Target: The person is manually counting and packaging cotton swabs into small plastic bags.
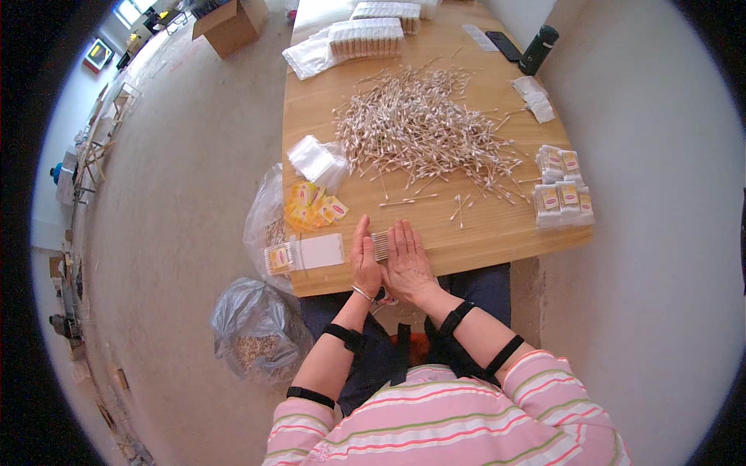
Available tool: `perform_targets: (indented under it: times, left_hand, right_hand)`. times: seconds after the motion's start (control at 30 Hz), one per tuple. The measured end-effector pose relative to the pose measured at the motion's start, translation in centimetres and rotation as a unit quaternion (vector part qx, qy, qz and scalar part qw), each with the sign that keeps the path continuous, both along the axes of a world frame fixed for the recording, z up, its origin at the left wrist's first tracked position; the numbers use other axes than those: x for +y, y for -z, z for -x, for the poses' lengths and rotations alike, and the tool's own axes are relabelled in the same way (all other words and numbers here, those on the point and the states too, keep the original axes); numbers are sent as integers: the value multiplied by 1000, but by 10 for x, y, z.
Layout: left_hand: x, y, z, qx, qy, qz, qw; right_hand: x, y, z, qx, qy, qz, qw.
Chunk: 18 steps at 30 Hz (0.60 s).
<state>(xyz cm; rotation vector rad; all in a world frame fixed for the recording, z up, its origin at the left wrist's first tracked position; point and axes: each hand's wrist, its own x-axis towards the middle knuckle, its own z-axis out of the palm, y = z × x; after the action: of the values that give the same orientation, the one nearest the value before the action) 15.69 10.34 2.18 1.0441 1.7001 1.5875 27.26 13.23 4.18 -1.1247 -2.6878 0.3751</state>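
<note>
Near the table's front edge, a small row of cotton swabs [381,246] lies between my two hands. My left hand [363,260] stands on its edge along the left side of the row, fingers stretched out together. Flat over the right part of the row lies my right hand [409,264], fingers straight, so some swabs are hidden. To the left are a white card [321,252] and a clear packet of swabs with a yellow label [278,259]. Beyond the hands spreads a big heap of loose cotton swabs [427,120].
Yellow cards [311,206] and clear bags [315,159] lie along the left edge. Filled packets [561,198] stack at the right. Bundled swab packs [365,37], a phone [503,46] and a dark bottle [538,50] stand farther back. A plastic sack [260,330] sits on the floor.
</note>
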Motion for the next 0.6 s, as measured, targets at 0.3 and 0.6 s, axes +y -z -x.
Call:
perform_targets:
  times: [0.3, 0.6]
  left_hand:
    - [-5, -10, 30, -65, -13, -3, 998]
    - [-21, -15, 70, -120, -56, -17, 991]
  right_hand:
    - [-12, -1, 38, -52, 17, 17, 998]
    - [-25, -8, 87, -78, -14, 47, 996]
